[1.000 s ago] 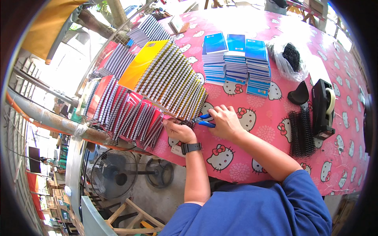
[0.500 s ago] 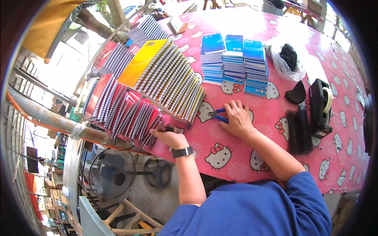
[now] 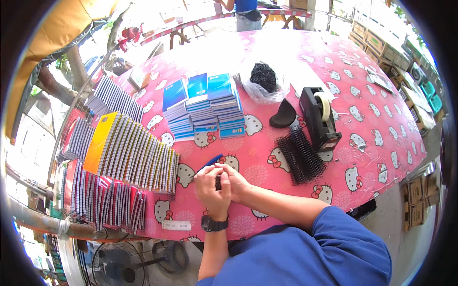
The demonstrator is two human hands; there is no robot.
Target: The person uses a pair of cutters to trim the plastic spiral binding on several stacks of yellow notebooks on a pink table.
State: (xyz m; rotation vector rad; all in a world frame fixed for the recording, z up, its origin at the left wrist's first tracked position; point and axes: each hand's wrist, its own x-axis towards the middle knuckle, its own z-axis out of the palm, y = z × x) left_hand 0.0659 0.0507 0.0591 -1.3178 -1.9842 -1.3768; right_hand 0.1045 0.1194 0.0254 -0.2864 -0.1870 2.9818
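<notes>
My left hand (image 3: 211, 193), with a black watch on its wrist, is closed round a small bundle of black wire coils (image 3: 218, 183). My right hand (image 3: 236, 180) is against it, its fingers closed on blue-handled pliers (image 3: 212, 162); one handle shows beyond the fingers and the jaws are hidden. To the left stands a tall stack of spiral notebooks with a yellow cover (image 3: 101, 143), beside red-covered spiral notebooks (image 3: 105, 202). Ahead are piles of blue booklets (image 3: 198, 90). A bunch of black plastic coils (image 3: 300, 155) lies to the right.
A black tape dispenser (image 3: 320, 119) stands at right, with a black curved piece (image 3: 283, 114) beside it. A clear bag holds black coils (image 3: 263, 77). A white strip (image 3: 176, 225) lies near the table edge. Below is a fan (image 3: 119, 267). Another person (image 3: 246, 14) stands far off.
My hands have come together, the right moving left with the pliers to meet the left hand, which has left the red notebooks. The view has swung to the right.
</notes>
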